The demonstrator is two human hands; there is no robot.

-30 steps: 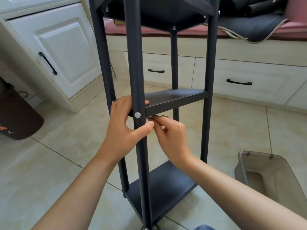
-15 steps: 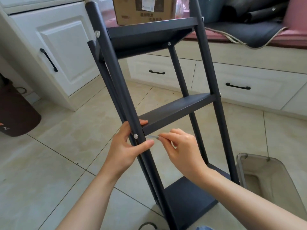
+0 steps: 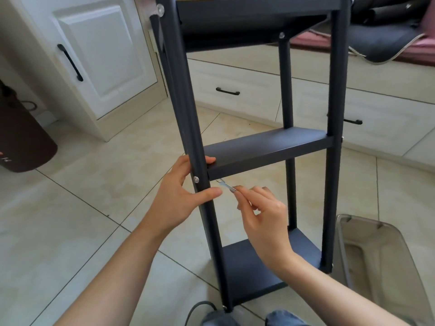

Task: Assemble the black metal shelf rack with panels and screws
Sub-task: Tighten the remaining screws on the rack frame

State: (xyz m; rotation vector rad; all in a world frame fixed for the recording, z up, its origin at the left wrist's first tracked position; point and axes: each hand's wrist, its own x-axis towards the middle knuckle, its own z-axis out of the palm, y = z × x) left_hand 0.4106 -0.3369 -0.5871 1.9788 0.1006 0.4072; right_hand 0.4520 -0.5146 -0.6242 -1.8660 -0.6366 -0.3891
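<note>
Here the black shelf rack [image 3: 263, 149] stands upright on the tiled floor [image 3: 94, 220], its bottom panel [image 3: 254, 271] on the tiles and the middle panel [image 3: 266, 149] set between the posts. The left hand [image 3: 181, 196] wraps the near-left post [image 3: 188, 114] right at the corner where the middle panel meets it, thumb across the front below the screw head [image 3: 195, 179] and a fingertip hooked over the panel's top edge, probably to steady that joint while it is tightened. The right hand [image 3: 261, 212] pinches a small flat wrench [image 3: 226, 185] between curled fingers, its forked end aimed up under the panel's near-left corner (presumably at a nut behind the post, though none is visible). Judging by the screws at the top panel [image 3: 254, 12] and at the rack's lower corners, most fasteners are already in. A clear plastic bin [image 3: 381, 262] sits on the floor just beside the rack's right-hand foot.
</note>
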